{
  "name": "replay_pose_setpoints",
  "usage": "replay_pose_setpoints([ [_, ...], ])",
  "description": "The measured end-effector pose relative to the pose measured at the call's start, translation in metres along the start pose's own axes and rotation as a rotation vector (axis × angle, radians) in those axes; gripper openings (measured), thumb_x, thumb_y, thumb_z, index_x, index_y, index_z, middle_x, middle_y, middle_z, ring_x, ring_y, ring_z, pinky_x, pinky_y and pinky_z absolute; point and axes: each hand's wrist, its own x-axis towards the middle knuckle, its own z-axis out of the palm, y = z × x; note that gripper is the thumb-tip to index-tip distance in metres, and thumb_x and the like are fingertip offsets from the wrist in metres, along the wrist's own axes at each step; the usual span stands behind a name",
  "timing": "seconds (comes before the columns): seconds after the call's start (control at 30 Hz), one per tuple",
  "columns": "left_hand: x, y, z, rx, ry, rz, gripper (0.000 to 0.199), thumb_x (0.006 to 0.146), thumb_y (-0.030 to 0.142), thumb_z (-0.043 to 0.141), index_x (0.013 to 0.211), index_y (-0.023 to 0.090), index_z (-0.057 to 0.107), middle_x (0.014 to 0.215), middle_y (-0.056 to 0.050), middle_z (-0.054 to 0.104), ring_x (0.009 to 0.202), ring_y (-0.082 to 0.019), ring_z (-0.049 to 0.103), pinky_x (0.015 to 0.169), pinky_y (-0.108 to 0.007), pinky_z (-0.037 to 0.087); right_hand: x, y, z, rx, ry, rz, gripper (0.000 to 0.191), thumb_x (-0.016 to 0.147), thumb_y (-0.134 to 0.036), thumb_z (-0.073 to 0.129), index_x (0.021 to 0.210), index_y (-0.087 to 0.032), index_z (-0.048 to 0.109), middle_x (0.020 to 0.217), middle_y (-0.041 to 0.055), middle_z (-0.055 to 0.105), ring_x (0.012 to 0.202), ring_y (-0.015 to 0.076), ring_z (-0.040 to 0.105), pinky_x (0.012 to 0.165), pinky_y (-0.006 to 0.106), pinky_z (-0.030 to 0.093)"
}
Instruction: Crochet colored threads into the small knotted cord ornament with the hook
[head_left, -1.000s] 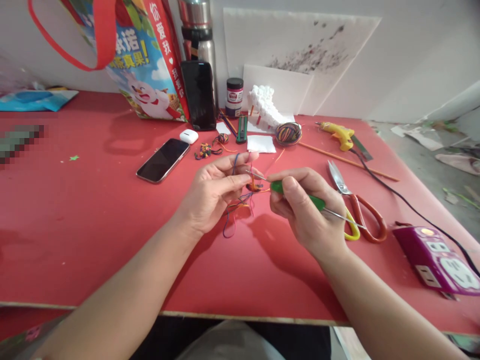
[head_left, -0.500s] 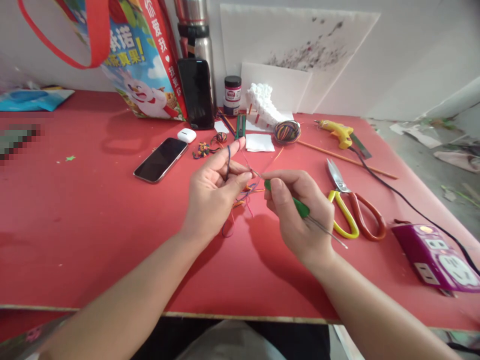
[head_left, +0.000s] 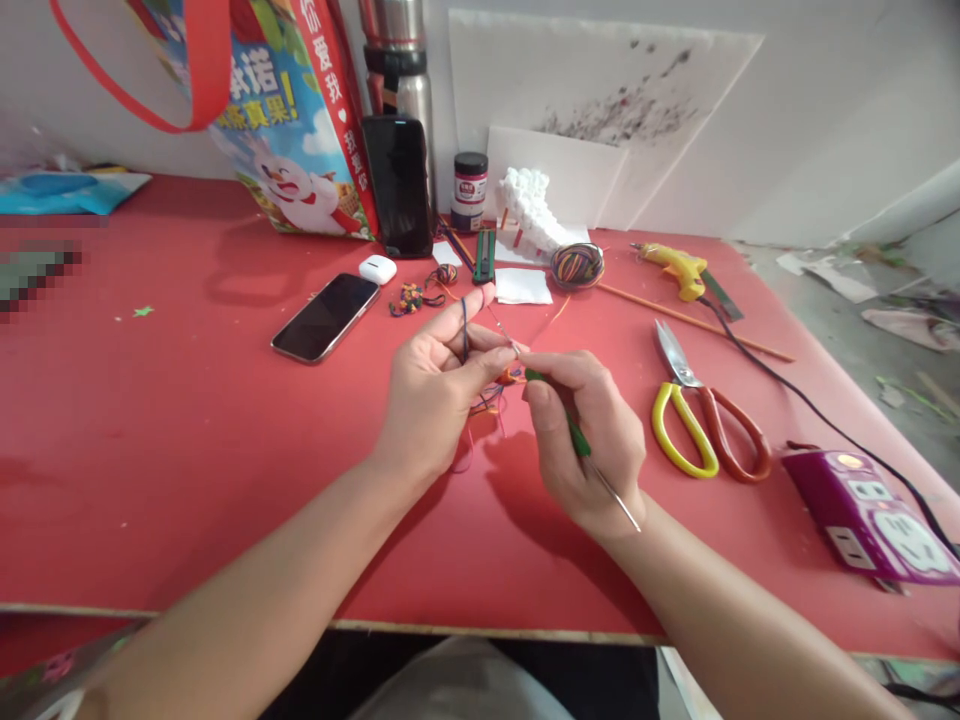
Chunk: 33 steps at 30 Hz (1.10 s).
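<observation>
I've got left hand (head_left: 431,395) pinched shut on yarn (head_left: 511,377), dark strand (head_left: 464,330) looped over its index finger, loose ends hanging below. Right hand (head_left: 600,430) wrapped round hook (head_left: 577,437), green handle in its grip, rear shaft sticking out by the wrist. Front end reaches left thumb; I can't make out the tip. Yarn's above table (head_left: 225,480), between phone (head_left: 327,318) and scissors (head_left: 688,383).
</observation>
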Motion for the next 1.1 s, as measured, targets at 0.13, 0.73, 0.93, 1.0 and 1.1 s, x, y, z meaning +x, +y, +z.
replay_pose_setpoints([
  [0.13,-0.003,-0.004,0.002,0.091,0.029,0.059,0.049,0.075,0.011,0.091,0.122,0.023,0.081,0.08,0.003,0.073,0.076,-0.014,0.066,0.072,-0.025,0.056,0.002,-0.002,0.002,-0.042,0.008,0.019,0.016,0.111,-0.018,0.056,0.12,-0.024,0.068,0.098,0.005,0.075,0.084,0.0184,0.073,0.076,0.033,0.06],
  [0.73,0.004,0.012,-0.006,0.033,-0.042,-0.036,0.041,0.074,0.01,0.088,0.114,0.018,0.081,0.076,0.002,0.072,0.067,-0.012,0.064,0.059,-0.023,0.051,0.002,0.006,-0.011,0.072,-0.033,-0.023,0.022,0.109,-0.016,0.059,0.127,-0.022,0.07,0.099,0.0057,0.075,0.083,0.0172,0.071,0.073,0.033,0.058],
  [0.93,0.008,0.015,-0.009,0.05,-0.044,-0.022,0.038,0.073,0.01,0.087,0.11,0.017,0.082,0.074,0.001,0.073,0.071,-0.013,0.068,0.062,-0.024,0.052,0.005,0.004,-0.015,0.075,-0.057,-0.018,0.021,0.109,-0.016,0.059,0.125,-0.023,0.071,0.095,0.0051,0.075,0.078,0.0162,0.068,0.071,0.032,0.058],
  [1.0,0.009,0.016,-0.011,0.053,-0.048,-0.026,0.037,0.073,0.011,0.087,0.109,0.018,0.082,0.073,0.001,0.072,0.074,-0.015,0.07,0.062,-0.024,0.051,0.007,0.003,-0.017,0.062,-0.063,-0.025,0.021,0.109,-0.016,0.058,0.123,-0.022,0.071,0.093,0.0052,0.075,0.076,0.0163,0.068,0.07,0.032,0.058],
  [1.1,0.011,0.017,-0.012,0.039,-0.046,-0.03,0.039,0.071,0.009,0.088,0.109,0.017,0.083,0.072,0.002,0.07,0.076,-0.015,0.072,0.062,-0.023,0.051,0.01,0.002,-0.019,0.053,-0.072,-0.046,0.019,0.109,-0.014,0.058,0.12,-0.021,0.072,0.089,0.0045,0.072,0.074,0.0152,0.066,0.068,0.031,0.057],
])
